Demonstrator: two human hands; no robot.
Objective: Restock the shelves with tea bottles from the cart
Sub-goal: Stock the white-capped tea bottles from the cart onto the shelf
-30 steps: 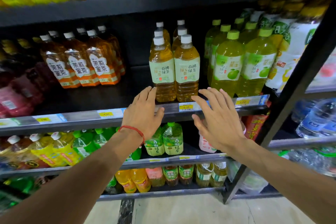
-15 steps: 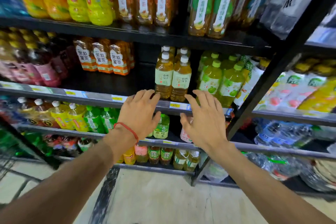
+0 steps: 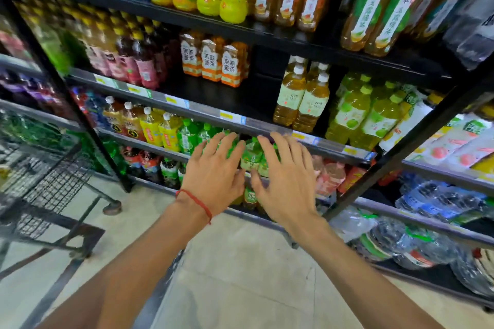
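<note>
Two bare hands are reaching side by side toward the drinks rack: the left hand (image 3: pixel 216 171), wearing one red string (image 3: pixel 199 204) at the wrist, and the right hand (image 3: pixel 284 181). Both are spreading straight, released fingers and grasping nothing. Their fingertips are lying just under the grey shelf rail (image 3: pixel 262 125), though whether they are touching it cannot be told. On the shelf above that rail, four white-capped tea bottles (image 3: pixel 290 96) are standing upright, two in front and two close behind, right at the front edge. To their left, three orange-labelled tea bottles (image 3: pixel 211 60) are standing in a row further back. Between these two groups a bare shelf board (image 3: pixel 235 96) is lying open, wide enough to leave free room down to the rail. On the other side, green-capped bottles (image 3: pixel 351 112) are crowding just beside the white-capped ones, two in the front row and more behind. A black upright post (image 3: pixel 401 147) is slanting down past them. One black wire cart (image 3: pixel 45 184) is standing at the left, well apart from the hands; its contents are too blurred to tell. Pale floor (image 3: pixel 235 262) is showing open between the cart and the rack.
</note>
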